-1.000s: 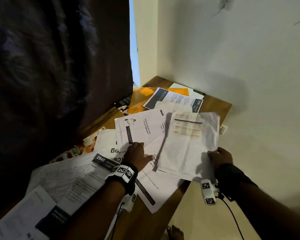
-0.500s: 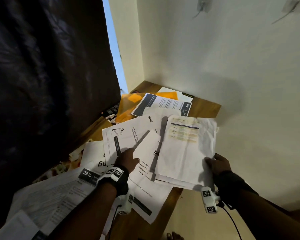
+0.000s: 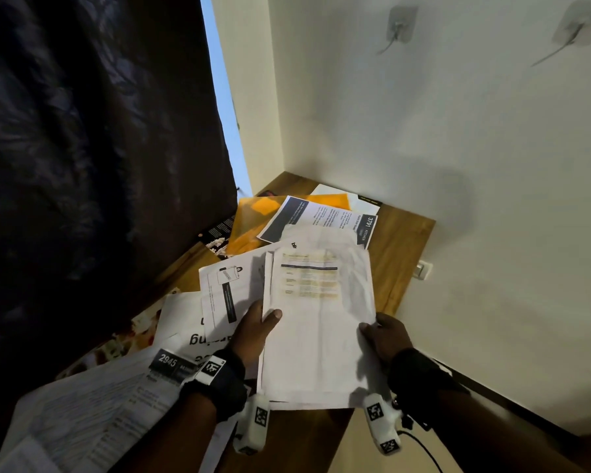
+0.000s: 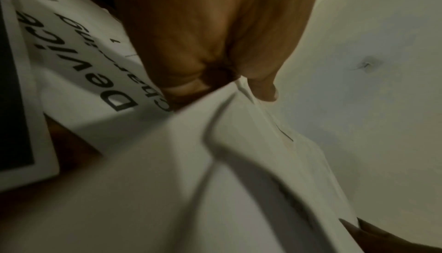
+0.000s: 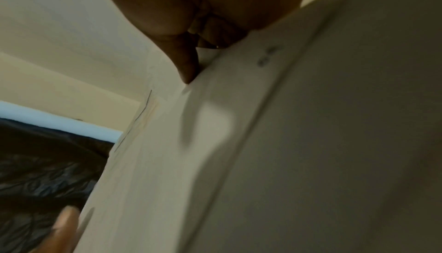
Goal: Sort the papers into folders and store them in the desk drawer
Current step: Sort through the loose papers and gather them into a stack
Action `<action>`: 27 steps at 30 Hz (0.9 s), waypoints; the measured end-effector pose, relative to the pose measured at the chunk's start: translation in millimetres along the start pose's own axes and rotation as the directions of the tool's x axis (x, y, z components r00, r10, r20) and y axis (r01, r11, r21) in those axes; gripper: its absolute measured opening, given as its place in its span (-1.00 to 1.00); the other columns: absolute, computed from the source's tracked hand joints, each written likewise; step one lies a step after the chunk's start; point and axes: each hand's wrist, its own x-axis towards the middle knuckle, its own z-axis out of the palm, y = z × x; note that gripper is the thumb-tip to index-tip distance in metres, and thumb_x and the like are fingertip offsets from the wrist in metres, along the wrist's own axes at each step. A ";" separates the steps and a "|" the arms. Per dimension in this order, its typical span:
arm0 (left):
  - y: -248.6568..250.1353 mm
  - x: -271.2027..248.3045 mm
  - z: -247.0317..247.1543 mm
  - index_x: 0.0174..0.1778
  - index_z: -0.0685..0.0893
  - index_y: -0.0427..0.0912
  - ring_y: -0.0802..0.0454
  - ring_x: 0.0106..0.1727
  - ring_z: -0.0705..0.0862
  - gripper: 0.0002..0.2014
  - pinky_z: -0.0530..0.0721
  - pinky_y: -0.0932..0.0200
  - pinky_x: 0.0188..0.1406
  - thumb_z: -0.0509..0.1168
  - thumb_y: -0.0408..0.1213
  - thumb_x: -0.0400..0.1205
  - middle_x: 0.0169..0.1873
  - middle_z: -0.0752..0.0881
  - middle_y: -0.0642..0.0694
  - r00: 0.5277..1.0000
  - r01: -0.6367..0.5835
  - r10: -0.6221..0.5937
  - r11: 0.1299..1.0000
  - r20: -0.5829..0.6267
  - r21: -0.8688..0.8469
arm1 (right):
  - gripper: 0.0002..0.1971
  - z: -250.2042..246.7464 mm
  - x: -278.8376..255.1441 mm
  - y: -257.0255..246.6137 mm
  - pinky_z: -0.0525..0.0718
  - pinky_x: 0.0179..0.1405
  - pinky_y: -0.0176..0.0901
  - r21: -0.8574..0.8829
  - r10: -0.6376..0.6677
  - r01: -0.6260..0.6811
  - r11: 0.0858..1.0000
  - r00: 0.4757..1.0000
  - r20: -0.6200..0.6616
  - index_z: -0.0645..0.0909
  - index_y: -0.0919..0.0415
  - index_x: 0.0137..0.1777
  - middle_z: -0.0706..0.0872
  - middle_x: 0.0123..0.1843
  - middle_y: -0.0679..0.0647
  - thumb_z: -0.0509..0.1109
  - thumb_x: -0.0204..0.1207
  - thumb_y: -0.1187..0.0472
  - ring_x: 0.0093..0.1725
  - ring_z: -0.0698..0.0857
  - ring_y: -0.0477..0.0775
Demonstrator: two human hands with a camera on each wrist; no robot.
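I hold a small stack of white papers (image 3: 318,322) above the near edge of the wooden desk (image 3: 401,240); its top sheet carries a faint yellow table. My left hand (image 3: 256,327) pinches the stack's left edge, thumb on top. My right hand (image 3: 384,336) pinches the right edge. In the left wrist view the left hand (image 4: 241,85) clamps the stack (image 4: 215,181). The right wrist view shows my right hand (image 5: 198,52) gripping the stack (image 5: 239,143). An orange folder (image 3: 253,216) lies at the desk's far end under a printed sheet (image 3: 321,216).
Loose sheets (image 3: 226,291) and a leaflet marked 2945 (image 3: 171,363) cover the desk's left and near parts. A dark curtain (image 3: 82,165) hangs close on the left, a white wall (image 3: 458,165) on the right. A sheet with large black letters (image 4: 83,49) lies beneath my left hand.
My left hand left the sheets on the desk and took hold of the stack's left edge. The stack, held before by the right hand alone, now sits nearer me between both hands.
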 end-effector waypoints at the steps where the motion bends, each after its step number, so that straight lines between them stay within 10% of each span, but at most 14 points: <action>1: -0.7 -1.7 1.6 0.41 0.54 -0.18 -0.03 0.31 0.70 -0.61 0.67 -0.03 0.29 0.34 -0.28 0.65 0.26 0.73 -0.04 1.000 -0.005 0.005 1.000 0.023 -0.011 | -0.85 4.2 -1.6 -2.7 0.67 -0.21 -0.17 0.015 -0.014 0.014 1.000 1.000 0.025 0.72 0.30 0.05 0.80 -0.11 0.20 0.39 0.55 0.42 -0.19 0.74 0.14; 6: 7.0 -6.4 -2.9 0.38 0.53 0.06 0.00 0.39 0.63 -0.51 0.61 -0.01 0.34 0.37 -0.50 0.61 0.28 0.71 0.06 1.000 -0.026 0.026 0.996 0.001 -0.080 | -0.83 14.9 5.7 -16.2 0.64 0.05 -0.04 -0.142 -0.139 0.145 0.979 0.989 0.046 0.66 0.25 0.10 0.78 0.00 0.16 0.40 0.52 0.32 0.02 0.71 0.17; 12: 48.8 -14.5 -15.2 0.50 0.47 -0.06 0.02 0.37 0.66 -0.48 0.64 -0.01 0.34 0.34 -0.50 0.63 0.35 0.69 -0.03 0.984 -0.176 0.172 0.975 -0.041 -0.132 | -0.55 22.5 8.5 -56.7 0.68 0.23 0.18 0.392 -0.144 0.061 0.918 0.972 0.184 0.56 0.19 0.38 0.78 0.21 0.14 0.47 0.49 0.39 0.18 0.76 0.21; 23: 71.3 -5.1 -22.1 0.39 0.58 -0.03 -0.03 0.32 0.70 -0.60 0.61 -0.25 0.38 0.28 -0.46 0.67 0.29 0.74 -0.02 0.937 -0.288 0.249 0.947 -0.245 -0.140 | -0.68 35.7 4.2 -114.0 0.74 0.12 0.13 0.289 -0.448 0.417 0.861 0.893 0.046 0.70 0.27 0.21 0.82 0.12 0.14 0.53 0.45 0.38 0.12 0.78 0.19; 27: 62.7 -6.7 -25.9 0.38 0.57 -0.09 -0.13 0.30 0.71 -0.59 0.61 -0.33 0.35 0.37 -0.36 0.60 0.25 0.75 -0.09 0.932 -0.279 0.214 0.939 -0.292 -0.201 | -0.54 41.5 6.7 -116.4 0.72 0.19 0.23 0.225 -0.493 0.465 0.856 0.866 0.088 0.66 0.12 0.27 0.78 0.19 0.05 0.59 0.37 0.10 0.19 0.75 0.13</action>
